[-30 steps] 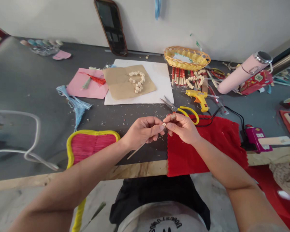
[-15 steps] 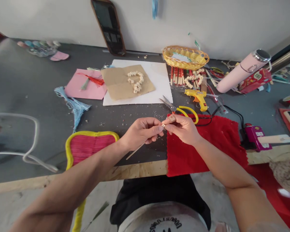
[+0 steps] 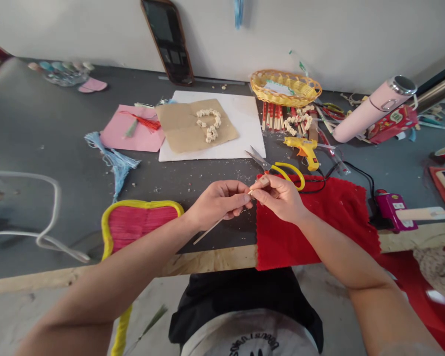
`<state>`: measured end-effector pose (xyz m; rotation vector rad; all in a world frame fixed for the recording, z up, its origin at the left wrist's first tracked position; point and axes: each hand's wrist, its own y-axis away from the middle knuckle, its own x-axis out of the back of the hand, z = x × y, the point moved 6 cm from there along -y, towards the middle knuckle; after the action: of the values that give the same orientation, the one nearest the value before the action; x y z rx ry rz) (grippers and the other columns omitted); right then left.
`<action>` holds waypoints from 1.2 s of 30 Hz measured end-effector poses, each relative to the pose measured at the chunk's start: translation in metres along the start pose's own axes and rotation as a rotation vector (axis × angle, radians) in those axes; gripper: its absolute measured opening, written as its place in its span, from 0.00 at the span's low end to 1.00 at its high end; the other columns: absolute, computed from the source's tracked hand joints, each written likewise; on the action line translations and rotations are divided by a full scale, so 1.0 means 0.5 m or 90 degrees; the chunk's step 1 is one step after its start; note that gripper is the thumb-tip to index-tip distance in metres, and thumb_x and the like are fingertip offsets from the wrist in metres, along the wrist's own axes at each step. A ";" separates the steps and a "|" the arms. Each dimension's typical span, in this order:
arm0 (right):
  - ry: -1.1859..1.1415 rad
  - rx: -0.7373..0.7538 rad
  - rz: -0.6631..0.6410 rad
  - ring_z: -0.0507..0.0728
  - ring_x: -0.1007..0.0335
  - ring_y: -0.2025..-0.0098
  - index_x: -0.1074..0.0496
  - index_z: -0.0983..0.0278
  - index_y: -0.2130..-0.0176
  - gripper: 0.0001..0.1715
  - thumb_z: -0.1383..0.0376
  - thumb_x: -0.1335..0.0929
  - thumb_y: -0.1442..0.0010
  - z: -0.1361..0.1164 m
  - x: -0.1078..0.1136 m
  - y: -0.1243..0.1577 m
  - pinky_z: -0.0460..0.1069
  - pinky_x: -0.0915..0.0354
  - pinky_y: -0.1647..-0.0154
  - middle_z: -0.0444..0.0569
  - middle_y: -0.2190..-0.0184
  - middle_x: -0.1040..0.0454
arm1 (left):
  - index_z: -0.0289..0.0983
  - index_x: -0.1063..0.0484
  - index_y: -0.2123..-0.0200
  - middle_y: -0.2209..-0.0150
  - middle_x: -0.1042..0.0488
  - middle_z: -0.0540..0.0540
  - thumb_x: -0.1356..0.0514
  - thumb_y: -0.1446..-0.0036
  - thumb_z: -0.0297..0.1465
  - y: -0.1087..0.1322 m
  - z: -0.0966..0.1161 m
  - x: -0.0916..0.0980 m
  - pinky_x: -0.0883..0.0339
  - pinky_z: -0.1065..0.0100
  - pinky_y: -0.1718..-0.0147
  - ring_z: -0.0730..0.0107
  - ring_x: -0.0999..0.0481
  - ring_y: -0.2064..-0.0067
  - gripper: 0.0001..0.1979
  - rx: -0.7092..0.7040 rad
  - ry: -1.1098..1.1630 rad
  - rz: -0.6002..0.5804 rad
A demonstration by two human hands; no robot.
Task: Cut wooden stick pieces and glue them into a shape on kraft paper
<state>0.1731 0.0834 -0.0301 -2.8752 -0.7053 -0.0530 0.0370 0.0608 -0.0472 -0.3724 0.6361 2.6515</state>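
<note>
My left hand (image 3: 224, 200) is closed around a thin pale wooden stick (image 3: 208, 232), whose lower end sticks out below the palm. At the stick's upper end, the fingertips of my right hand (image 3: 278, 195) pinch a tiny cream-coloured piece (image 3: 251, 194), partly hidden by both thumbs. A beige bandage-like wrap (image 3: 264, 182) is on a right finger. Just behind the hands lie scissors (image 3: 287, 173) with yellow handles. Red cloth (image 3: 315, 222) spreads under my right forearm. Cream beaded strings (image 3: 210, 126) rest on brown paper (image 3: 174, 123).
A yellow glue gun (image 3: 304, 151), a wicker basket (image 3: 259, 91) and a pink flask (image 3: 374, 109) stand at the back right. A phone (image 3: 168, 42) leans on the wall. Blue tassels (image 3: 114, 163) and a yellow-edged pink fan-like piece (image 3: 141, 225) lie left. A purple power adapter (image 3: 395, 210) sits right.
My right fingertips have shifted very slightly at the tiny piece on the stick's end. Both hands stay in nearly the same place.
</note>
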 end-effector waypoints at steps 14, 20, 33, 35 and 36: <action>-0.043 -0.007 -0.005 0.48 0.33 0.73 0.26 0.62 0.63 0.06 0.61 0.29 0.39 0.005 -0.002 0.000 0.45 0.34 0.70 0.43 0.70 0.26 | 0.33 0.29 0.71 0.75 0.25 0.49 0.32 0.51 0.34 0.002 0.004 -0.001 0.48 0.80 0.86 0.83 0.37 0.81 0.12 -0.010 0.001 0.021; -0.011 -0.007 0.003 0.48 0.32 0.71 0.26 0.61 0.63 0.07 0.60 0.30 0.38 0.011 0.004 0.001 0.45 0.34 0.69 0.43 0.69 0.26 | 0.33 0.31 0.74 0.76 0.24 0.48 0.33 0.48 0.38 0.002 -0.001 0.000 0.46 0.80 0.87 0.82 0.34 0.82 0.15 -0.006 -0.057 0.028; 0.004 -0.023 0.006 0.49 0.34 0.71 0.26 0.62 0.64 0.11 0.57 0.29 0.39 0.012 0.002 0.001 0.45 0.35 0.70 0.44 0.69 0.26 | 0.34 0.31 0.76 0.77 0.24 0.48 0.34 0.48 0.39 0.007 0.004 0.001 0.49 0.79 0.86 0.83 0.37 0.83 0.16 -0.010 -0.091 0.048; -0.002 -0.033 0.005 0.48 0.34 0.73 0.25 0.62 0.64 0.11 0.56 0.29 0.40 0.012 0.002 0.001 0.45 0.35 0.72 0.44 0.70 0.26 | 0.34 0.31 0.76 0.77 0.24 0.48 0.34 0.49 0.39 0.007 0.005 0.002 0.49 0.79 0.85 0.83 0.37 0.83 0.16 -0.012 -0.099 0.052; -0.003 -0.040 0.008 0.48 0.35 0.74 0.25 0.62 0.64 0.12 0.56 0.29 0.40 0.014 0.003 0.000 0.45 0.36 0.73 0.44 0.70 0.26 | 0.34 0.31 0.76 0.77 0.24 0.48 0.34 0.48 0.39 0.007 0.006 0.003 0.49 0.78 0.85 0.83 0.38 0.83 0.15 -0.014 -0.103 0.055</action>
<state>0.1742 0.0853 -0.0366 -2.9400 -0.6994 -0.0678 0.0338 0.0598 -0.0437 -0.1373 0.5846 2.7372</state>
